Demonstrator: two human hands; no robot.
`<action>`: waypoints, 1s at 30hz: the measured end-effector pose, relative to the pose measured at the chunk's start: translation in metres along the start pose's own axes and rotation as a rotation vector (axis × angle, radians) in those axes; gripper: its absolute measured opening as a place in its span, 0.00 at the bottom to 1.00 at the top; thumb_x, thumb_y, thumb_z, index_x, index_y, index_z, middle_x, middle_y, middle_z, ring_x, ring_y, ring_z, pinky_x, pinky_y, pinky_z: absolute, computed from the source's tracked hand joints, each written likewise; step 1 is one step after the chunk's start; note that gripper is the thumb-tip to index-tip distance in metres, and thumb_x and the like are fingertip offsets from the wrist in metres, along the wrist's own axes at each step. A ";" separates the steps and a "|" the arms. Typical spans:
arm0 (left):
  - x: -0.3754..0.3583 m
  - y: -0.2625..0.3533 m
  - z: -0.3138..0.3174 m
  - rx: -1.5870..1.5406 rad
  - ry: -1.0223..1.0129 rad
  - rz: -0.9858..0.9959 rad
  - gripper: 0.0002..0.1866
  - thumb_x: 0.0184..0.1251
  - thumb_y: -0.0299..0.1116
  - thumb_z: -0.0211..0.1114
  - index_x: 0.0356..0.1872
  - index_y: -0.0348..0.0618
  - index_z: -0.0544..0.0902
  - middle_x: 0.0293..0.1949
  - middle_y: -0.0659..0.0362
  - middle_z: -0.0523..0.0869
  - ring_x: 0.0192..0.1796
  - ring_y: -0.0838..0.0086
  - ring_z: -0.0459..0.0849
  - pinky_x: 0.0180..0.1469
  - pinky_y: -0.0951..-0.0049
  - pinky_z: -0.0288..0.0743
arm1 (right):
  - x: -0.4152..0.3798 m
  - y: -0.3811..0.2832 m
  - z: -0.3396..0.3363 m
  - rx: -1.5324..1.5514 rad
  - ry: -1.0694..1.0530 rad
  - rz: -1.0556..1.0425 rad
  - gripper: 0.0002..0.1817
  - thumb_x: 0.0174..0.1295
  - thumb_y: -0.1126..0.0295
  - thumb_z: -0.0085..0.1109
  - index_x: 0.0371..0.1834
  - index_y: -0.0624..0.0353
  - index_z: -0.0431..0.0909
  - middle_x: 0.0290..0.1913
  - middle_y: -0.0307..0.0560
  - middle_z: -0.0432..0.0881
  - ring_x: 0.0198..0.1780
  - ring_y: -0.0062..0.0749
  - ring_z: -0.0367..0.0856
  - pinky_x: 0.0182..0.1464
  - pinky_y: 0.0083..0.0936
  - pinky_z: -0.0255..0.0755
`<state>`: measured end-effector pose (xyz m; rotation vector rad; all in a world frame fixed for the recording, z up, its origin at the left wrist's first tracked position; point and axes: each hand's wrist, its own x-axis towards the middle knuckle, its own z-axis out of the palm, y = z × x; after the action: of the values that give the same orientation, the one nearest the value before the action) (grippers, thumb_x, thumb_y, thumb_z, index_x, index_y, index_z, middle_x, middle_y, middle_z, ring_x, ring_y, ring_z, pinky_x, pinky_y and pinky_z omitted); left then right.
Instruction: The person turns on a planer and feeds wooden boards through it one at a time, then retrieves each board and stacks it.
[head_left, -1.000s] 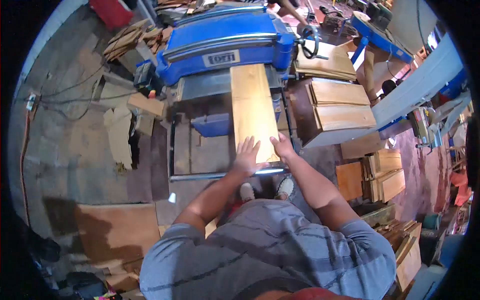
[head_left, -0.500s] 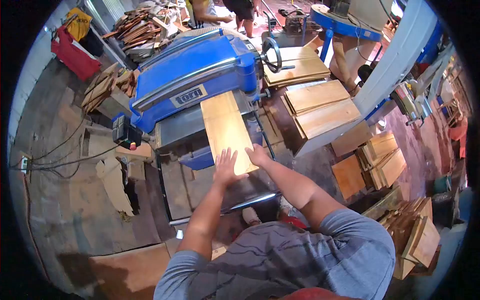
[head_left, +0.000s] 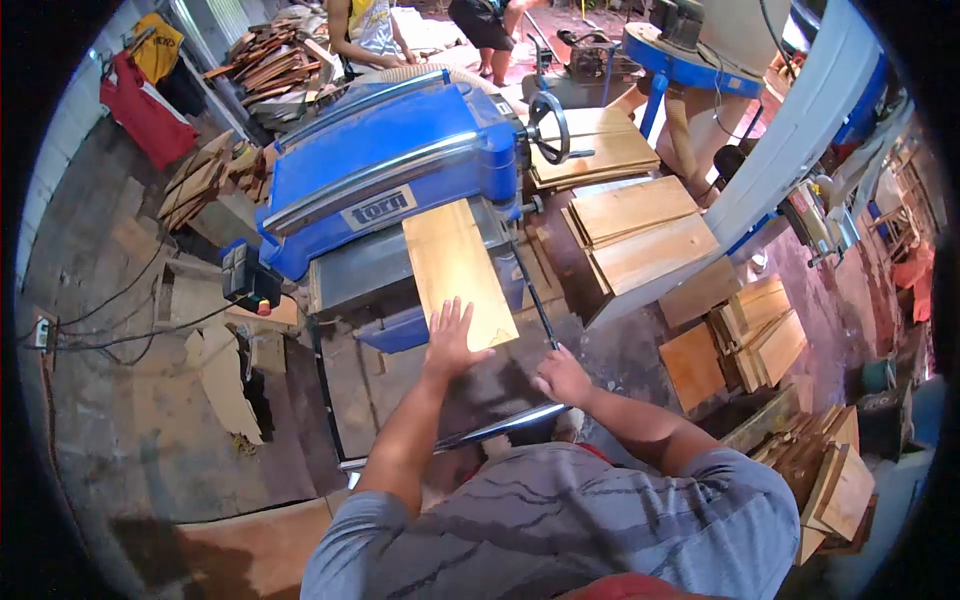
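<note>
A pale wooden board (head_left: 455,255) lies lengthwise on the infeed bed of a blue thickness planer (head_left: 375,145), its far end at the machine's mouth. My left hand (head_left: 452,345) rests flat on the board's near end, fingers spread and thumb out to the side. To the right of the board, my right hand (head_left: 563,378) is closed with its fingers curled. It overlaps the lower end of a black side rail (head_left: 535,295) of the planer stand; what those fingers hold, if anything, is hidden.
Stacked boards (head_left: 650,230) stand right of the planer, with more piles (head_left: 760,330) farther right. A control box (head_left: 250,278) with a red button sits at the machine's left. Cables cross the left floor. Behind the planer are two people (head_left: 375,35).
My right hand has left the board's near right corner and moved down and right to the side rail, its fingers curling. My left hand stays on the board.
</note>
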<state>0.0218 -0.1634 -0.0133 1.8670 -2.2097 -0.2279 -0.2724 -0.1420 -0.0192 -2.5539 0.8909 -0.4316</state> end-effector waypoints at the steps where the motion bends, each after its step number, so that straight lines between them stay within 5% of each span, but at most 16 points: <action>1: 0.000 0.000 -0.001 -0.001 0.002 -0.005 0.60 0.44 0.67 0.72 0.76 0.46 0.58 0.77 0.43 0.54 0.79 0.49 0.48 0.77 0.45 0.42 | -0.001 0.001 0.004 0.012 0.019 0.006 0.10 0.60 0.65 0.60 0.41 0.55 0.81 0.40 0.47 0.82 0.53 0.45 0.76 0.68 0.51 0.59; 5: 0.013 -0.003 -0.010 0.028 -0.125 -0.064 0.58 0.48 0.66 0.71 0.77 0.48 0.56 0.78 0.45 0.50 0.80 0.52 0.44 0.78 0.48 0.37 | 0.003 0.010 0.010 0.006 0.013 0.030 0.06 0.59 0.65 0.59 0.33 0.54 0.80 0.37 0.46 0.80 0.51 0.44 0.74 0.63 0.48 0.62; 16: 0.039 -0.024 -0.008 -0.022 -0.071 -0.026 0.52 0.46 0.61 0.75 0.74 0.54 0.65 0.77 0.48 0.55 0.80 0.54 0.48 0.79 0.49 0.39 | 0.005 0.006 0.016 -0.110 0.078 0.052 0.08 0.61 0.62 0.58 0.32 0.53 0.80 0.37 0.46 0.80 0.51 0.45 0.75 0.66 0.51 0.60; 21: 0.053 -0.028 -0.008 0.033 -0.090 -0.031 0.52 0.46 0.62 0.75 0.73 0.52 0.66 0.77 0.47 0.55 0.79 0.52 0.51 0.78 0.49 0.43 | 0.014 0.007 -0.004 0.152 0.125 0.114 0.08 0.62 0.64 0.57 0.32 0.55 0.79 0.36 0.49 0.79 0.49 0.47 0.77 0.68 0.55 0.59; 26: 0.069 -0.021 -0.018 0.024 -0.075 -0.043 0.51 0.43 0.53 0.80 0.71 0.49 0.68 0.76 0.45 0.58 0.78 0.51 0.53 0.77 0.47 0.45 | 0.027 0.100 -0.035 0.329 0.341 0.143 0.08 0.61 0.66 0.58 0.35 0.58 0.80 0.36 0.51 0.80 0.49 0.50 0.76 0.63 0.48 0.65; 30: 0.092 -0.002 -0.022 0.074 -0.180 -0.181 0.50 0.44 0.46 0.81 0.71 0.47 0.67 0.75 0.44 0.59 0.78 0.50 0.54 0.77 0.47 0.47 | 0.023 0.225 -0.023 0.605 0.323 0.602 0.11 0.61 0.65 0.61 0.39 0.62 0.82 0.34 0.54 0.81 0.42 0.51 0.79 0.50 0.40 0.73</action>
<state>0.0156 -0.2534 0.0145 2.1674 -2.1887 -0.3646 -0.3822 -0.3243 -0.1003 -1.6014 1.3346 -0.7850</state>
